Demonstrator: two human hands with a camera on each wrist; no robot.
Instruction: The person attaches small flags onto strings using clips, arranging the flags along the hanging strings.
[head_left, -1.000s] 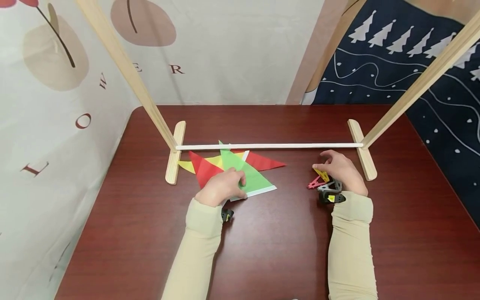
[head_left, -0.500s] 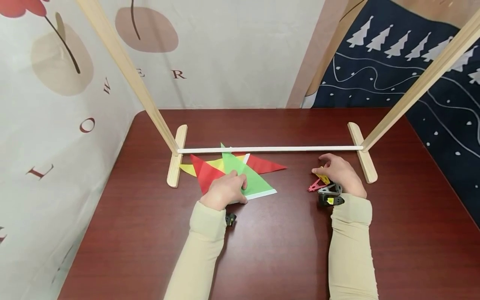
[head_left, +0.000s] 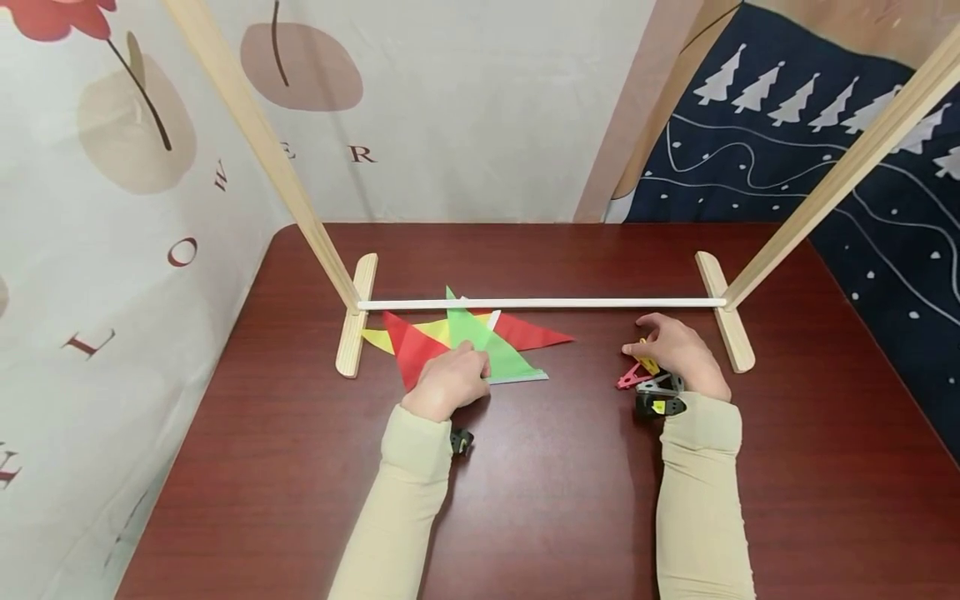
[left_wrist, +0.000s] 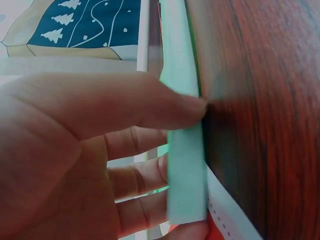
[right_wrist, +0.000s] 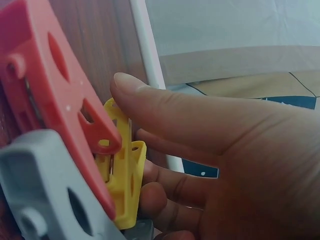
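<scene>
In the head view my left hand (head_left: pixel 450 379) is at the white-banded edge of a green triangular pennant (head_left: pixel 495 354). Up close, the left thumb (left_wrist: pixel 185 111) lies over that pale band (left_wrist: pixel 186 175) and the other fingers are behind it, so the hand pinches it. Under the green pennant lie red pennants (head_left: pixel 528 332) and a yellow one (head_left: pixel 378 338). My right hand (head_left: pixel 686 354) rests by a small group of spring clips; its thumb and fingers lie loosely about the yellow clip (right_wrist: pixel 127 185). A red clip (right_wrist: pixel 60 105) and a grey clip (right_wrist: pixel 50 185) are beside it.
A wooden frame spans the table, its posts (head_left: pixel 262 142) rising from flat feet (head_left: pixel 356 317). A white rod (head_left: pixel 585 303) joins the posts low down, just beyond the pennants. Printed cloths (head_left: pixel 465 125) hang behind the brown table (head_left: pixel 555 500).
The left thumb and fingers have closed on the green pennant's banded edge, which has tilted and shifted slightly. The right hand stays by the clips. The head view has tilted slightly.
</scene>
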